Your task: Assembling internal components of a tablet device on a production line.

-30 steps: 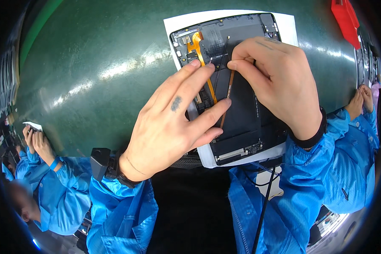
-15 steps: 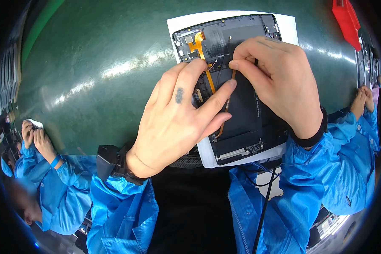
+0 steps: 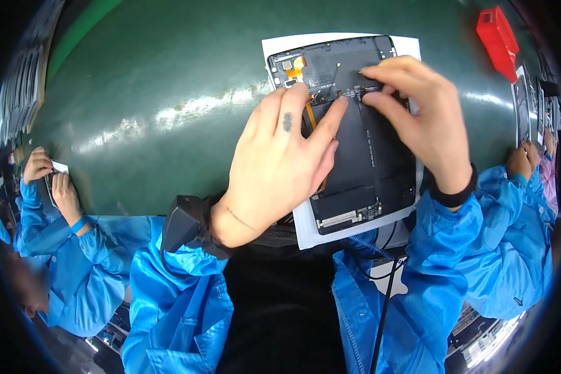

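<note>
Upper centre: opened tablet housing [image 3: 349, 156] on white sheet [image 3: 407, 51]; left hand [image 3: 271, 153] part-spread over its left side; right hand [image 3: 427, 115], thumb and forefinger apart

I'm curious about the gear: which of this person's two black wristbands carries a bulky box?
The black wristband by the left hand: it bears an angular black box; the slim black band by the right hand shows none.
</note>
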`<state>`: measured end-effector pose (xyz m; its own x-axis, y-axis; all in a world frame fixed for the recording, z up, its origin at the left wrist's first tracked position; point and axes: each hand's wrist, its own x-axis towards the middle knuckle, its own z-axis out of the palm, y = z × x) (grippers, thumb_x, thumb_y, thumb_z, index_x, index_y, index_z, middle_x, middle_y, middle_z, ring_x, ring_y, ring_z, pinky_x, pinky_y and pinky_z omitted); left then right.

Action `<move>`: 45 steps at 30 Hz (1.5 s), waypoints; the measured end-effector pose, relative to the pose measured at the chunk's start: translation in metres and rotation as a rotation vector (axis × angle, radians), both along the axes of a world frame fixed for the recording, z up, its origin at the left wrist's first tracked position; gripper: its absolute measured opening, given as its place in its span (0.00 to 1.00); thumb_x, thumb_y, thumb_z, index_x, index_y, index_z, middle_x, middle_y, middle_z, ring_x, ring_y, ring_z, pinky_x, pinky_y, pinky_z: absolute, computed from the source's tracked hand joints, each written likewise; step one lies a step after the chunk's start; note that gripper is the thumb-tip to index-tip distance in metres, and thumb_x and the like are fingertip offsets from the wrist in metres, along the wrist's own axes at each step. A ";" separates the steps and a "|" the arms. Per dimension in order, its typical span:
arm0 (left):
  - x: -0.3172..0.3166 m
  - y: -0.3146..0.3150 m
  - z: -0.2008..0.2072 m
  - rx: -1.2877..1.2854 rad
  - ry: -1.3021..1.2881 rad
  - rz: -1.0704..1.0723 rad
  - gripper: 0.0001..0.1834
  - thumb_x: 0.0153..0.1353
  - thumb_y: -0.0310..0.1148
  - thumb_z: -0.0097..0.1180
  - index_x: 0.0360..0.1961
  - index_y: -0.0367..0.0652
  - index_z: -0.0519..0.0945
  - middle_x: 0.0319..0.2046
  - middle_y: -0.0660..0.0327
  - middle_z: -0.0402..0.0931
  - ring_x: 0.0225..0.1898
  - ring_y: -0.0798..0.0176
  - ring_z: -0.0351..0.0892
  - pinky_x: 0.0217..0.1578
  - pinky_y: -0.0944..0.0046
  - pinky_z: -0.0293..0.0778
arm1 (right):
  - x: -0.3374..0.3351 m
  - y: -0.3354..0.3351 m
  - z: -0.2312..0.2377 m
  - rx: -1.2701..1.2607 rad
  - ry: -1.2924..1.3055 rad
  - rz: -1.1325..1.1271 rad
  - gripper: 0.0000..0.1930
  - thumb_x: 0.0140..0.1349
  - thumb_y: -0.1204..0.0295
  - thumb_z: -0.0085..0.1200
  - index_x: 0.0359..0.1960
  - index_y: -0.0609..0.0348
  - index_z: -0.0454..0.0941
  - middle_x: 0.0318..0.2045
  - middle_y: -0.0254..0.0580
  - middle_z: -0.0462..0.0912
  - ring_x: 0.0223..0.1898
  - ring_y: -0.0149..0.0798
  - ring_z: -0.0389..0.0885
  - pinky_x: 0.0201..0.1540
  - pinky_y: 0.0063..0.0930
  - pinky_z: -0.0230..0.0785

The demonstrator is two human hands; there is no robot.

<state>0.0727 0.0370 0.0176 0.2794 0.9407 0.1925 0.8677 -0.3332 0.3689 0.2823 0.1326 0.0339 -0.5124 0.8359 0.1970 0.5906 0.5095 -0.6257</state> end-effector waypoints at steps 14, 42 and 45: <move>-0.023 -0.062 0.020 -0.047 -0.134 0.005 0.25 0.55 0.25 0.69 0.57 0.48 0.86 0.66 0.48 0.73 0.69 0.35 0.71 0.65 0.43 0.73 | 0.003 -0.042 0.047 0.093 0.081 -0.086 0.10 0.54 0.82 0.71 0.36 0.62 0.83 0.44 0.43 0.83 0.36 0.42 0.84 0.39 0.33 0.76; -0.012 -0.097 0.039 -0.302 -1.014 -0.171 0.14 0.59 0.16 0.68 0.48 0.26 0.88 0.37 0.47 0.89 0.37 0.55 0.92 0.40 0.62 0.86 | -0.012 -0.154 0.062 0.226 0.052 0.025 0.16 0.41 0.81 0.72 0.36 0.58 0.89 0.35 0.38 0.89 0.34 0.43 0.87 0.38 0.33 0.82; -0.006 -0.098 0.036 -0.188 -0.953 -0.208 0.15 0.57 0.15 0.69 0.46 0.26 0.88 0.37 0.46 0.88 0.37 0.51 0.91 0.42 0.60 0.87 | -0.010 -0.156 0.060 0.290 0.035 -0.007 0.14 0.41 0.82 0.69 0.33 0.59 0.87 0.33 0.38 0.88 0.32 0.42 0.87 0.34 0.32 0.81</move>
<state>0.0669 -0.0610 0.0539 0.2488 0.9287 0.2751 0.1122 -0.3097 0.9442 0.2724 -0.0237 0.0939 -0.4954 0.7456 0.4457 0.5756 0.6660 -0.4744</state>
